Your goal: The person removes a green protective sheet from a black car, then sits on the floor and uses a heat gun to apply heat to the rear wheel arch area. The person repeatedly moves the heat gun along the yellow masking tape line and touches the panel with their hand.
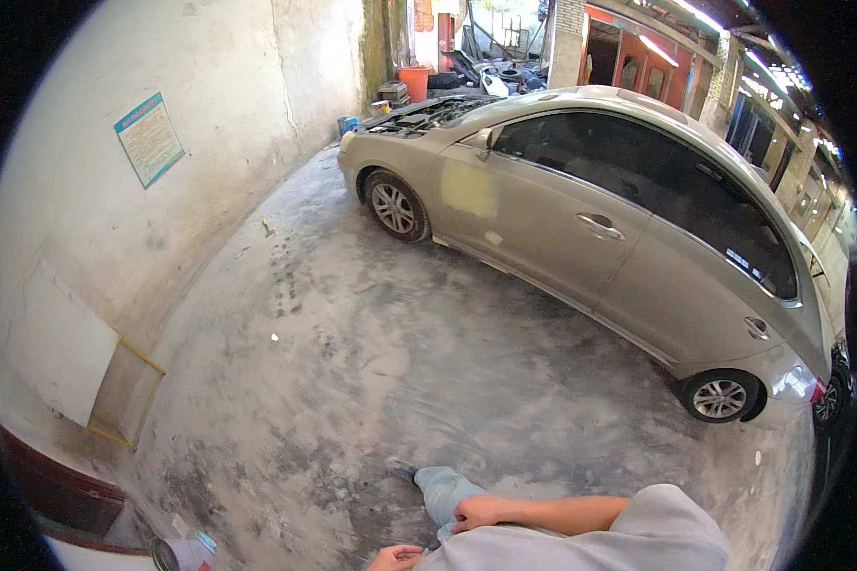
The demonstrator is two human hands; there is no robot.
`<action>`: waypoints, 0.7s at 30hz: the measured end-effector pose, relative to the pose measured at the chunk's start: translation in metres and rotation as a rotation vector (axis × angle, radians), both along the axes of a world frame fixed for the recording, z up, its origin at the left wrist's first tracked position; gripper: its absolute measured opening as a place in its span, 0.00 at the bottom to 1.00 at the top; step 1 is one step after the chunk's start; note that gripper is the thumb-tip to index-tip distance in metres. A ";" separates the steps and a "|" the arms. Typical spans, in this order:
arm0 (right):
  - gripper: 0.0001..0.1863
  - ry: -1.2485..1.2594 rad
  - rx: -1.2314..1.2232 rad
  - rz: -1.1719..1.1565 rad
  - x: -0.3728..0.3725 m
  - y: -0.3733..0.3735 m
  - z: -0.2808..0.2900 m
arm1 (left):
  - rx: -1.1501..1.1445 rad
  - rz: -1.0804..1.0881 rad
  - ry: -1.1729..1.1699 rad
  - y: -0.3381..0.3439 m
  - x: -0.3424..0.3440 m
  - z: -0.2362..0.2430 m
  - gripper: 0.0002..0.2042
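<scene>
My right hand (476, 512) hangs in front of my body at the bottom of the head view, beside my light blue trouser leg (445, 490). Its fingers are curled in, and whatever they may hold is hidden. Lower and to the left, my left hand (397, 558) is partly cut off by the lower edge. Its visible fingers lie loosely stretched toward my grey shirt (581, 552), with nothing seen in them. Across the floor stands a beige car (562, 228), apart from both hands. A pale yellow filler patch (469, 188) covers part of its front door.
Dusty concrete floor (352, 381) lies between me and the car. On the left, a white panel (62, 333) and yellow frame (152, 366) lean against the wall. A can (176, 555) stands at lower left, near dark red furniture (62, 485). An orange bucket (414, 84) stands far back.
</scene>
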State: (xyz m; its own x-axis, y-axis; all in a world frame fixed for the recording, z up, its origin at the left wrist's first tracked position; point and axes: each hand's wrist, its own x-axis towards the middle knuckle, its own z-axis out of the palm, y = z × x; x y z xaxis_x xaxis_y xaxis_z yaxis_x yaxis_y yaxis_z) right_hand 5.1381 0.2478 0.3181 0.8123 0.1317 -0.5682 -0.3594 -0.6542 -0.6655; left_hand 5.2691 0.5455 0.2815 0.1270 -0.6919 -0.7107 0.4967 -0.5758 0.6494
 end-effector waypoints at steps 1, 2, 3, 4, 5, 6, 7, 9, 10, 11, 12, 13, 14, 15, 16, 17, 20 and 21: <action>0.25 0.009 -0.002 -0.003 0.031 0.001 -0.004 | 0.010 0.070 -0.074 -0.001 0.025 -0.004 0.16; 0.25 0.000 0.005 0.006 0.066 0.001 -0.007 | 0.022 0.154 -0.148 -0.001 0.050 -0.008 0.15; 0.25 -0.006 0.017 0.037 0.101 0.002 -0.008 | 0.042 0.260 -0.218 0.003 0.071 -0.013 0.14; 0.25 -0.041 -0.010 0.027 0.139 0.001 -0.007 | 0.024 0.389 -0.201 0.007 0.096 -0.020 0.16; 0.25 -0.067 -0.029 0.044 0.180 0.002 -0.004 | 0.014 0.545 -0.176 0.016 0.120 -0.027 0.20; 0.25 -0.078 -0.071 0.069 0.221 0.005 0.001 | 0.156 0.620 -0.288 0.028 0.138 -0.034 0.18; 0.24 -0.098 -0.062 0.065 0.264 0.007 0.008 | 0.319 0.685 -0.400 0.042 0.157 -0.042 0.17; 0.23 -0.112 -0.017 0.070 0.342 0.020 0.023 | 0.642 0.559 -0.672 0.091 0.185 -0.054 0.16; 0.23 -0.186 0.040 0.084 0.386 0.020 0.032 | 0.604 0.734 -0.645 0.115 0.188 -0.061 0.17; 0.22 -0.192 -0.037 0.153 0.430 0.026 0.039 | 0.589 0.910 -0.629 0.136 0.185 -0.072 0.18; 0.21 -0.285 -0.062 0.190 0.464 0.033 0.047 | 0.666 0.971 -0.540 0.156 0.176 -0.085 0.18; 0.21 -0.223 -0.084 0.223 0.496 0.043 0.055 | 0.730 1.029 -0.447 0.180 0.168 -0.098 0.19; 0.20 -0.223 -0.090 0.258 0.530 0.045 0.063 | 0.778 1.104 -0.353 0.192 0.161 -0.119 0.19; 0.20 -0.285 -0.048 0.267 0.568 0.053 0.071 | 0.904 0.604 -0.589 0.204 0.153 -0.137 0.19; 0.20 -0.235 -0.097 0.293 0.601 0.062 0.078 | 1.048 0.061 -0.857 0.216 0.147 -0.155 0.18; 0.20 -0.235 -0.095 0.327 0.631 0.072 0.082 | 1.075 0.058 -0.828 0.215 0.142 -0.176 0.18; 0.20 -0.292 -0.061 0.427 0.705 0.111 0.076 | 1.226 0.554 -0.246 0.187 0.143 -0.222 0.18; 0.20 -0.307 -0.073 0.429 0.729 0.122 0.073 | 1.164 0.575 -0.169 0.176 0.151 -0.226 0.18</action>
